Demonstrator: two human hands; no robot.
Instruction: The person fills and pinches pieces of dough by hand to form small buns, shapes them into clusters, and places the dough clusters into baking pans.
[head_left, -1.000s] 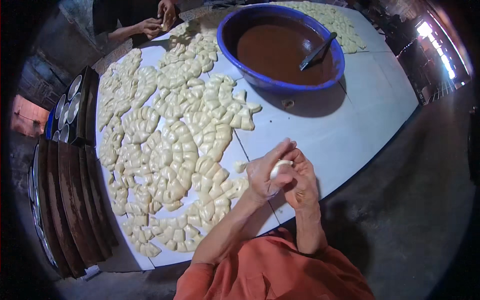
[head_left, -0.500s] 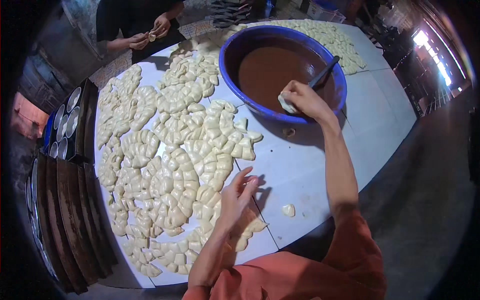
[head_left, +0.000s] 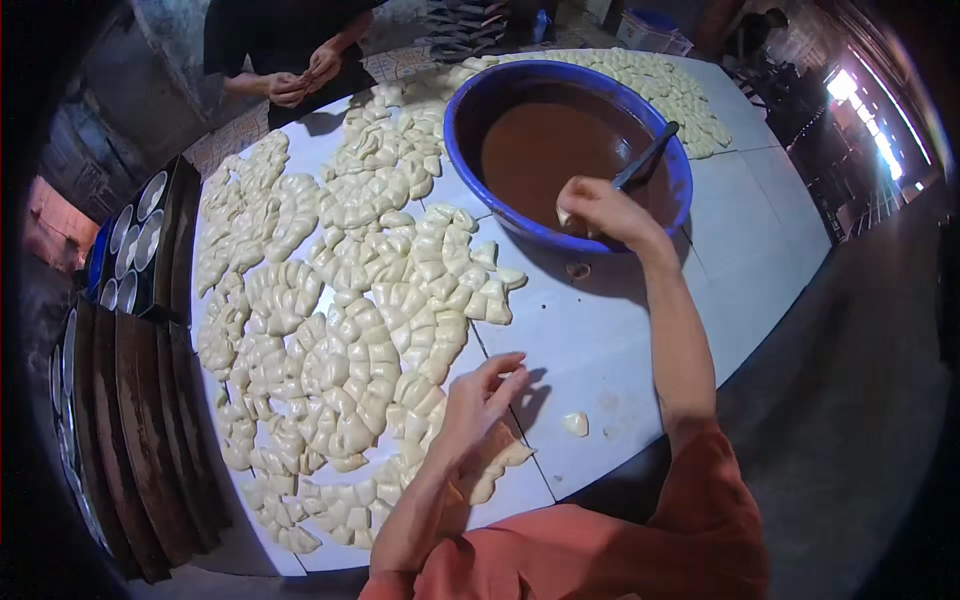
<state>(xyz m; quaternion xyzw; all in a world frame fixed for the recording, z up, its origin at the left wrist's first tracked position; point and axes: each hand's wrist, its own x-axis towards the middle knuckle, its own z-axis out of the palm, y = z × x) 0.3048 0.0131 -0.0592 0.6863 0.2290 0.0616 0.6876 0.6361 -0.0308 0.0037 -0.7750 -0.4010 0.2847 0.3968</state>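
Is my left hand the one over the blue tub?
No, the right hand is over the blue tub; the left hand is apart from it, near the pale dough.

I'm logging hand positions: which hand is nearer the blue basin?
Right. The right hand is over the near edge of the blue basin; the left hand is apart from it, lower in the picture.

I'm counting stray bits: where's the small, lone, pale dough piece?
In the head view, the small, lone, pale dough piece lies on the white tabletop, between the left hand and right forearm.
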